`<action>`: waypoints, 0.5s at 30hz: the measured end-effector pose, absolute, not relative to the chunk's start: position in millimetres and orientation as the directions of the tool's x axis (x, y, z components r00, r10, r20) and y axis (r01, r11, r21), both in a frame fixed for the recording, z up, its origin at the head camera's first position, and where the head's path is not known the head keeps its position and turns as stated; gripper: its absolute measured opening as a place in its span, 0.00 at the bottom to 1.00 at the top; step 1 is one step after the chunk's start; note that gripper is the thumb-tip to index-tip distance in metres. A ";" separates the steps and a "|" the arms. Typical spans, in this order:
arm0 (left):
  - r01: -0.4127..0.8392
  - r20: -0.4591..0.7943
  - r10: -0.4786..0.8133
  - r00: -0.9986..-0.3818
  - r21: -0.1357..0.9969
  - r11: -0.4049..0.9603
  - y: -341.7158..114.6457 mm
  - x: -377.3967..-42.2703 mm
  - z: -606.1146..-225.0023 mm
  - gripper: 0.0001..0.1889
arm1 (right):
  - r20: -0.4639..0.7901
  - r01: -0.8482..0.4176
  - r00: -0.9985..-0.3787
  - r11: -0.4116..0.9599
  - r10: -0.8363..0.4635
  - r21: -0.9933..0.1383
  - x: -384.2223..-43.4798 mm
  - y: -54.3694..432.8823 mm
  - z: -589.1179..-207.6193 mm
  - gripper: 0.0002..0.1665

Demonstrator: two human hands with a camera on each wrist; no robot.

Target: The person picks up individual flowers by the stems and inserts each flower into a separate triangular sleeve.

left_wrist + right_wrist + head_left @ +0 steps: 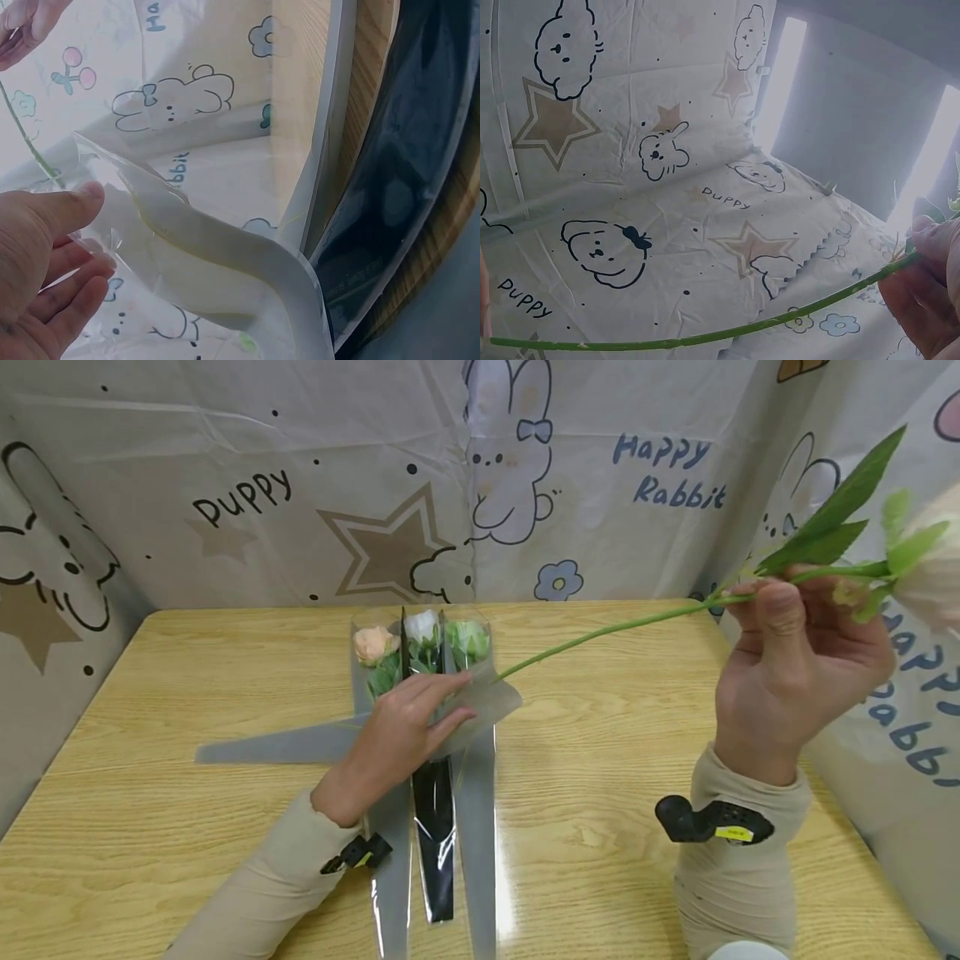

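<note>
My right hand [802, 668], raised at the right, pinches the green stem of an artificial flower [600, 633]. Its leaves point up, and its pale blossom is partly cut off at the right edge of the head view. The stem's lower end reaches the mouth of a grey flower sleeve [491, 703]. My left hand [390, 727] holds that sleeve near its mouth, thumb and fingers on the film. The sleeve's narrow tail points left across the table. In the left wrist view the sleeve [202, 262] bends away from the thumb. The right wrist view shows the stem [727, 334] running between both hands.
Beneath my left hand, three sleeved flowers lie side by side on the wooden table [600, 827]: a peach one [375, 645], a white one [422, 628] and a green one [468, 642]. A printed cloth [300, 552] hangs behind. A white round object [748, 951] shows at the bottom edge.
</note>
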State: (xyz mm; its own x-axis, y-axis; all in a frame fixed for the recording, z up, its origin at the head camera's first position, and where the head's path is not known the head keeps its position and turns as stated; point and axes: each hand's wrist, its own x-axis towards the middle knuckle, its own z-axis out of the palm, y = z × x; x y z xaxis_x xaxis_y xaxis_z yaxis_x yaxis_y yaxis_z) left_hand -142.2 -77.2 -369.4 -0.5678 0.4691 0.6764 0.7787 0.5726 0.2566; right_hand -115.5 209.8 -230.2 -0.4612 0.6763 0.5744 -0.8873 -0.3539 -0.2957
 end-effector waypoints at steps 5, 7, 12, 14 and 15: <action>0.779 0.681 0.465 -0.566 0.259 0.571 -77.9 -141.6 -368.4 0.22 | 0.599 -0.876 -0.481 -0.375 0.640 -0.303 -120.0 205.0 -235.3 0.26; 0.781 0.688 0.459 -0.562 0.259 0.568 -78.1 -141.1 -367.5 0.22 | 0.604 -0.870 -0.491 -0.385 0.628 -0.308 -121.5 203.1 -237.0 0.24; 0.786 0.699 0.454 -0.553 0.255 0.564 -78.4 -140.5 -365.5 0.22 | 0.600 -0.850 -0.525 -0.414 0.603 -0.327 -124.6 197.3 -240.5 0.20; 0.786 0.699 0.453 -0.554 0.258 0.563 -78.5 -140.8 -365.6 0.22 | 0.601 -0.843 -0.535 -0.423 0.594 -0.333 -125.8 194.9 -241.9 0.19; 0.786 0.699 0.452 -0.554 0.259 0.562 -78.6 -140.9 -365.7 0.22 | 0.601 -0.839 -0.541 -0.428 0.589 -0.336 -126.4 193.8 -242.8 0.18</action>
State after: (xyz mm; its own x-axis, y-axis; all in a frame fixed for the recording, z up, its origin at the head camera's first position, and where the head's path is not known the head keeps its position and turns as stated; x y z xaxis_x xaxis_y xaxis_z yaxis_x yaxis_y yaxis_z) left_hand -140.9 -78.6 -365.7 -0.5539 0.4522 0.6990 0.7857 0.5616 0.2593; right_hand -126.4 193.8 -242.8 -0.5411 0.5886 0.6007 -0.8389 -0.4280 -0.3362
